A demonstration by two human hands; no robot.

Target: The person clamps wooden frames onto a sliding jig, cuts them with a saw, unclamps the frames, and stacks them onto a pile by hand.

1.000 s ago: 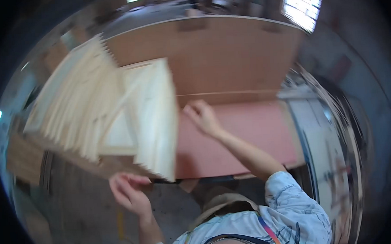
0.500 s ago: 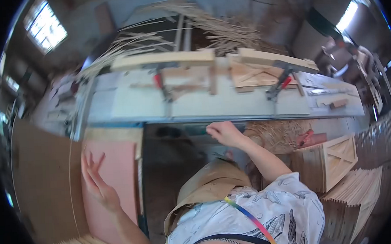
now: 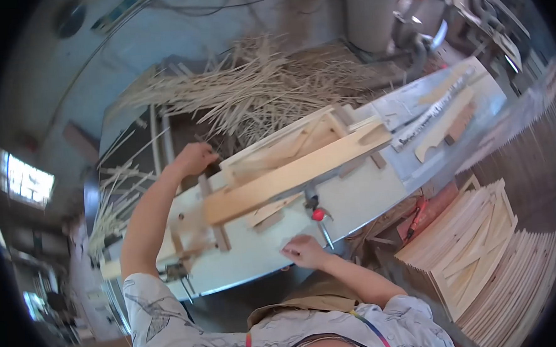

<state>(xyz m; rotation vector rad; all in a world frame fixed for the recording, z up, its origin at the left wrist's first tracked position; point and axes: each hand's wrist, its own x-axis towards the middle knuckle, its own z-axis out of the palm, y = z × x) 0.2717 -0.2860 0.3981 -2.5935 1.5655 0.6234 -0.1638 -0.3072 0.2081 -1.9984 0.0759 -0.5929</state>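
My left hand (image 3: 195, 159) reaches over the far side of the white workbench (image 3: 361, 194), at the left end of a wooden frame with diagonal slats (image 3: 289, 144). Its fingers are curled in; what they hold, if anything, is hidden. My right hand (image 3: 305, 251) is closed above the bench's near edge, its fingers bent, with nothing I can make out in it. Between my hands, a thick wooden beam (image 3: 297, 172) crosses in front of the frame. A clamp with a red knob (image 3: 318, 215) stands under the beam, close to my right hand.
Thin wood strips (image 3: 255, 93) lie heaped behind the bench. A second clamp (image 3: 177, 271) sits at the near left edge. Stacked slatted panels (image 3: 476, 245) stand at the lower right, near a red tool (image 3: 415, 219). A curved wooden piece (image 3: 442, 124) rests at the bench's right end.
The view has turned and come closer to the bench. My left hand has gone from open at the lower left to the bench's far side, fingers curled. My right hand stays closed, now over the near edge.
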